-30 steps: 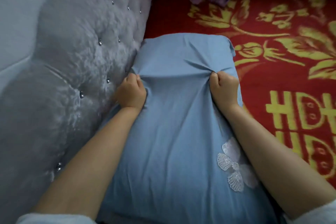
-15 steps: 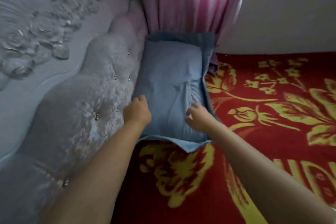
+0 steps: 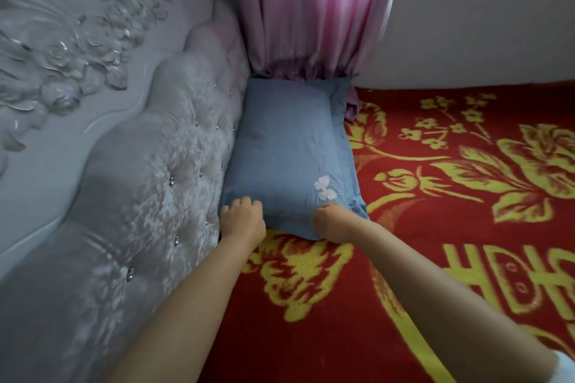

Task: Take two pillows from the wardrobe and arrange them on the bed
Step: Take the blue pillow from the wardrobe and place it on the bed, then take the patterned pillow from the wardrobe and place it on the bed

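**A:** What are your hands doing rn?

**B:** My left hand (image 3: 242, 221) sits at the near-left corner of the blue pillow (image 3: 280, 152), fingers curled and touching the cloth. I cannot tell if it really pinches, or only presses. My right hand (image 3: 331, 222) is at the near-right corner, fingers bent under the flat border, so I think it holds the edge of the cover.

**A:** Why at the corners?

**B:** I judge it's for steering: w/ both near corners I can keep the pillow straight and snug. It lies flat on the red blanket (image 3: 435, 227), long side touching the padded headboard (image 3: 161, 165), far end right against the pink curtain (image 3: 311, 19). The white lace flower (image 3: 323, 187) faces up, near my right hand.

**A:** Anything in the way?

**B:** The curtain hem bunches on the far end, and some purple cloth (image 3: 350, 106) lies just beside the far-right corner. So there is no more room to push fwd, I think. The wall under the window (image 3: 482, 28) closes that side too.

**A:** And the 2nd pillow?

**B:** Not in view. The place nearer to me, along the headboard, is bare blanket, good for it imo.
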Demonstrator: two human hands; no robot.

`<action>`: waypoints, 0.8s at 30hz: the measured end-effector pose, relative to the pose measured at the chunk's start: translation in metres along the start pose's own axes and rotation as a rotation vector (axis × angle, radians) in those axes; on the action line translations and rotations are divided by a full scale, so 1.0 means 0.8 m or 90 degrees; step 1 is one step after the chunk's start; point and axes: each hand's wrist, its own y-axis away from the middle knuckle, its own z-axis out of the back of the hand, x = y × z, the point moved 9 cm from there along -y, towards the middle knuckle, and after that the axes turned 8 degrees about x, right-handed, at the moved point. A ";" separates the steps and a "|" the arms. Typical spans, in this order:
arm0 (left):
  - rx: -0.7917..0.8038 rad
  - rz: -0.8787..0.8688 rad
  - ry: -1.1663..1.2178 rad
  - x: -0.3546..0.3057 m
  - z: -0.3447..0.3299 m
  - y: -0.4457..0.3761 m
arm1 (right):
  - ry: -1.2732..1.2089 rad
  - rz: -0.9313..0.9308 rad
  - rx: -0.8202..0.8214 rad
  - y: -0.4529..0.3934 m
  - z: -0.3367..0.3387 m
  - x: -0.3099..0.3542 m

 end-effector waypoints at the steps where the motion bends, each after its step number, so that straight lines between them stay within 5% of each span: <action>1: -0.008 -0.006 -0.003 -0.005 0.007 0.008 | 0.013 0.006 -0.010 0.011 0.002 0.000; 8: -0.085 0.003 -0.018 -0.054 0.079 0.091 | 0.100 0.066 -0.091 0.100 0.043 0.006; 13: -0.130 0.109 -0.010 -0.067 0.099 0.182 | 0.132 0.179 -0.150 0.162 0.053 0.014; 24: -0.114 0.435 0.065 -0.102 0.010 0.517 | 0.292 0.536 -0.081 0.373 -0.120 0.080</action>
